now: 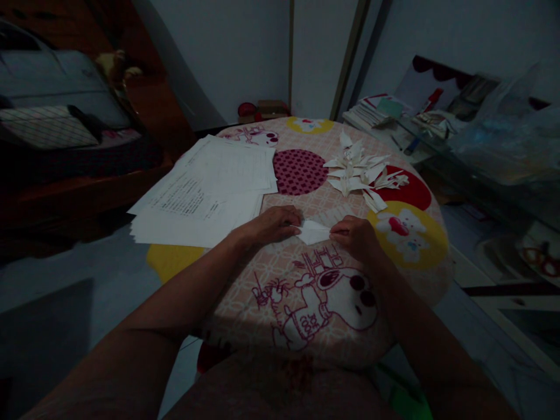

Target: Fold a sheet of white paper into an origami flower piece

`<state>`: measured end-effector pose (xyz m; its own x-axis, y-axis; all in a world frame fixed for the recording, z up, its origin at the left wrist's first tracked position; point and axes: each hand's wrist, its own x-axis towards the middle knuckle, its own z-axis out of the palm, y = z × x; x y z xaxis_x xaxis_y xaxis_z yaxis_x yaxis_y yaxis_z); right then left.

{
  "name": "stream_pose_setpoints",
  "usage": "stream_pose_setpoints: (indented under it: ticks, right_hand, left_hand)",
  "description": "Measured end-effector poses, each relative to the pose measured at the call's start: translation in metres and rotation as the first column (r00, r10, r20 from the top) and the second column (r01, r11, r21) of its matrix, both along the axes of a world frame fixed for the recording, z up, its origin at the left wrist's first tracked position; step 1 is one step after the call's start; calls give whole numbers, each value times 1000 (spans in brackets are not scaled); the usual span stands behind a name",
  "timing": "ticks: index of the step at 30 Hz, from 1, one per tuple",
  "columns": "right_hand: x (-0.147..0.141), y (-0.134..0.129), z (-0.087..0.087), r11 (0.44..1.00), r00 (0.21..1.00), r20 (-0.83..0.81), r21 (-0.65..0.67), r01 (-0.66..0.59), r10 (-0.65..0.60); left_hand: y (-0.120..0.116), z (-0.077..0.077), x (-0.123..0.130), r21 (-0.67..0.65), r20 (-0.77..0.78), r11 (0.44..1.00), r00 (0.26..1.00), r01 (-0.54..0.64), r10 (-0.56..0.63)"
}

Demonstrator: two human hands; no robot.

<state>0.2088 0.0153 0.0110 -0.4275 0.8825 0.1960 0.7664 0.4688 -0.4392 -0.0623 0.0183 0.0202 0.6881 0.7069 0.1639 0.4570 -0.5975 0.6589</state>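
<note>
Over the tabletop, the left hand and right hand hold a folded paper between them, each grip pinched closed on one end. Paper flowers lie far right.

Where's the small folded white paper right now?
In the head view, the small folded white paper is near centre, held between the left hand and right hand, right of the printed white paper stack.

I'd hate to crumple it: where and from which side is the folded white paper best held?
Probably a light pinch on the near edge of the folded white paper, from the person's side: the left hand and right hand have their grip on its ends, leaving that edge bare.
</note>
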Motion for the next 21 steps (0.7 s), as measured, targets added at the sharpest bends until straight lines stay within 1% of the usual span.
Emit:
stream_pose_setpoints:
  ticks: [3,5,7,10,13,15,18,21]
  right_hand:
    - [6,4,0,1000,1000,-5,-23,-19,19]
    - [11,8,0,996,998,-45,-76,-38,35]
    - [15,12,-1,986,994,-104,-161,-50,33]
    - [19,16,-1,961,985,-174,-272,-52,4]
    - [19,17,-1,954,982,-186,-300,-29,-28]
    - [17,16,0,954,983,-178,-300,-12,-44]
    - [15,15,2,951,981,-187,-308,-2,-59]
    - [15,14,3,937,973,-211,-348,17,-96]
  left_hand:
    - [1,1,-1,-3,13,1000,999,31,-31]
    - [1,2,-2,6,8,999,999,32,-32]
    - [0,2,-1,15,-3,1000,1000,12,-12]
    - [-4,1,3,20,0,998,998,-61,61]
    - [-8,-1,8,33,10,988,988,-153,153]
    - [-9,-3,12,51,1,980,981,-192,192]
    - [-10,-7,15,86,-24,974,977,-209,212]
    - [-9,-10,17,118,-46,967,972,-224,231]
